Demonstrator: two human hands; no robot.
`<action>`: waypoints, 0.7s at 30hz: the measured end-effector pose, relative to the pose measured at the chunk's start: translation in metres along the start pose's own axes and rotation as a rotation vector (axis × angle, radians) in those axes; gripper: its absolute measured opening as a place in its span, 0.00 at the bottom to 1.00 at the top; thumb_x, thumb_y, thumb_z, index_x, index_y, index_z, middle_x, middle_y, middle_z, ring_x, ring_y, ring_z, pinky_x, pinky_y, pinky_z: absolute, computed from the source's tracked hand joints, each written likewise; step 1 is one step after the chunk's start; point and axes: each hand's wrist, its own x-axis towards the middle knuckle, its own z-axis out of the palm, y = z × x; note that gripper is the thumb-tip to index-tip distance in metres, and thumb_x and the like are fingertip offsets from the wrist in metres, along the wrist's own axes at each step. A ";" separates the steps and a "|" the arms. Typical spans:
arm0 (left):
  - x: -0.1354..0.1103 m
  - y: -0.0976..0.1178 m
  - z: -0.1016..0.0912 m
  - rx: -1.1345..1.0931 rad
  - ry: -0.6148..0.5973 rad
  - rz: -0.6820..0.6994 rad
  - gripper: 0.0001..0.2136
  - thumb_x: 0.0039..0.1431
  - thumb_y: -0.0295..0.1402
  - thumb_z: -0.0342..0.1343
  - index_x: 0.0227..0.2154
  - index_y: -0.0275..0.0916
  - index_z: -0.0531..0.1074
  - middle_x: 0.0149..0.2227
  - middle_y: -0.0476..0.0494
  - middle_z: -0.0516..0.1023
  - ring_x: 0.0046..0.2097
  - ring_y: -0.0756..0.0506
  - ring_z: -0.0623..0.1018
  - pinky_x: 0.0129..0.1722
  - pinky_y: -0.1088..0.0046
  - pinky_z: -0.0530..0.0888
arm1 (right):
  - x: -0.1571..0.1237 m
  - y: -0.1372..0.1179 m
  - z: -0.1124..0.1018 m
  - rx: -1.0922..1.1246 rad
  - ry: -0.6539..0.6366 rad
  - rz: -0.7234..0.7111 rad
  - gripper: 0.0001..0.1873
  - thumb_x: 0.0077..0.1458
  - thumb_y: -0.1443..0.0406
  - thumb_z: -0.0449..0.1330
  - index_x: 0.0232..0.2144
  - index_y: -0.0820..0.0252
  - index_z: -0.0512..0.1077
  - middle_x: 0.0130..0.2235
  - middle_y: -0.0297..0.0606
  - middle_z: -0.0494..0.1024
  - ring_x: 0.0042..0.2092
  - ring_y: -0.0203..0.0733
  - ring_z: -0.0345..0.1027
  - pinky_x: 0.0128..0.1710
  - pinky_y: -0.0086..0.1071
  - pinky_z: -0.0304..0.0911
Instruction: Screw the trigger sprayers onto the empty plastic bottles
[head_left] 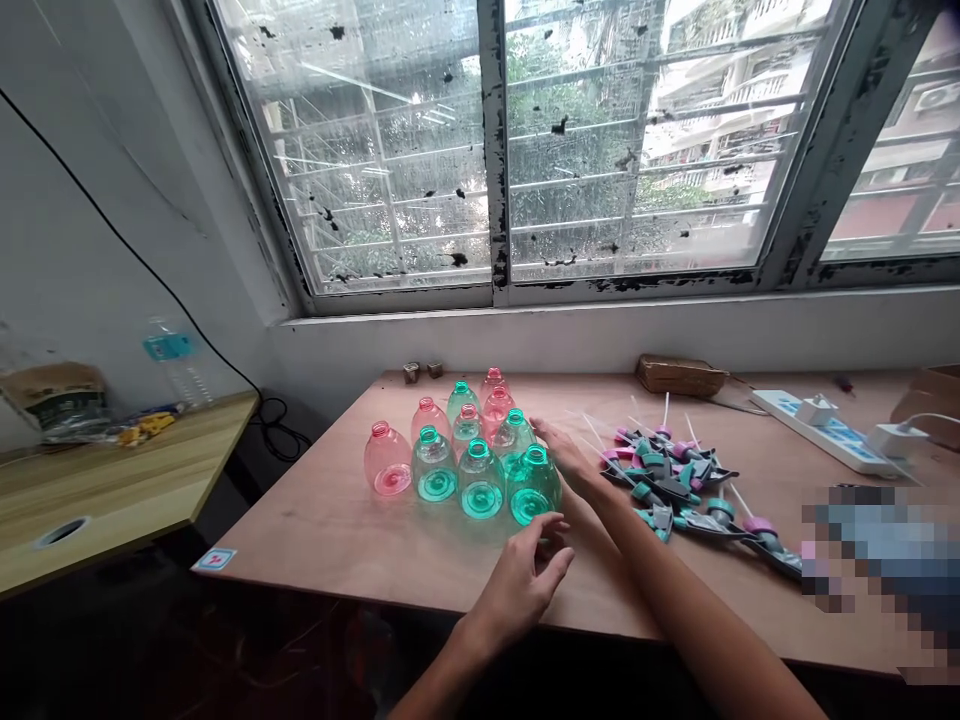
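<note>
Several small round plastic bottles, pink and green, stand clustered on a wooden table (pixel 337 530). My left hand (pixel 525 575) hovers open just in front of the nearest green bottle (pixel 532 487), fingers spread and holding nothing. My right hand (pixel 566 455) lies open beside the right flank of the cluster, its fingers stretched toward a green bottle (pixel 514 432). A pink bottle (pixel 386 460) stands at the left end. A pile of spray pump heads (pixel 675 480) with white tubes lies to the right of my right forearm.
A white power strip (pixel 821 428) with plugged adapters sits at the right back. A woven brown box (pixel 681 375) rests near the wall under the window. A second wooden desk (pixel 112 490) at the left carries a water bottle (pixel 174 362) and packets. A blurred patch covers the right edge.
</note>
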 end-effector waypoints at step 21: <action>0.001 -0.020 -0.075 0.236 0.421 -0.149 0.15 0.74 0.42 0.64 0.56 0.37 0.78 0.54 0.40 0.83 0.49 0.40 0.85 0.49 0.56 0.84 | -0.098 -0.008 -0.003 -0.207 -0.154 -0.018 0.66 0.53 0.28 0.66 0.81 0.51 0.54 0.84 0.50 0.45 0.83 0.63 0.36 0.81 0.56 0.35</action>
